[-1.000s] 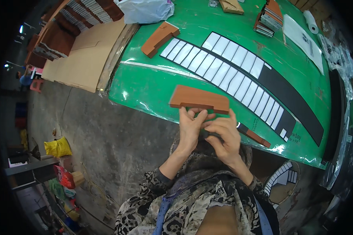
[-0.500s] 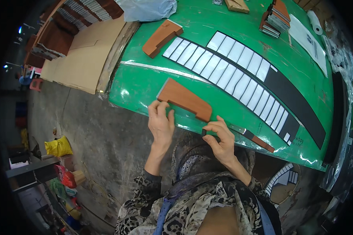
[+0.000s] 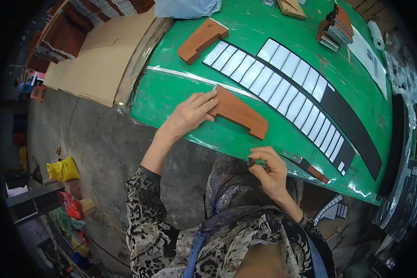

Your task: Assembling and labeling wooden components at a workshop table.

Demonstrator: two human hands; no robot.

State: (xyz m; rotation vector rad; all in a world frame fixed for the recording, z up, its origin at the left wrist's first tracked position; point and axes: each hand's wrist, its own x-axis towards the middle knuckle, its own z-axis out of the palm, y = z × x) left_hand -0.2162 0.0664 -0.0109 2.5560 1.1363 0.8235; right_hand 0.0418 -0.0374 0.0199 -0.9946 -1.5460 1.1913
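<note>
My left hand (image 3: 187, 113) grips the left end of a brown wooden block (image 3: 241, 113) with a stepped edge, which lies on the green-covered table near its front edge. Between the thumb and forefinger of my right hand (image 3: 270, 172) is a small black piece (image 3: 250, 162), held just off the table's front edge. To the right of that hand lies a flat metal tool with a brown handle (image 3: 317, 173), resembling a knife. Beyond the block stretches a curved black sheet (image 3: 344, 154) bearing a row of white backed strips. A second brown block (image 3: 201, 41) lies farther back.
Another curved black sheet (image 3: 356, 134) with white strips lies behind the first. Stacked brown pieces (image 3: 336, 30) stand at the back right. On the left are brown cardboard (image 3: 97, 60) and more stacked brown blocks (image 3: 65, 37). A pale plastic bag (image 3: 187, 7) sits at the back.
My left hand has moved up and right onto the block's end, and the block has shifted right. My right hand still pinches the black piece, slightly lower and farther right. The view has shifted a little.
</note>
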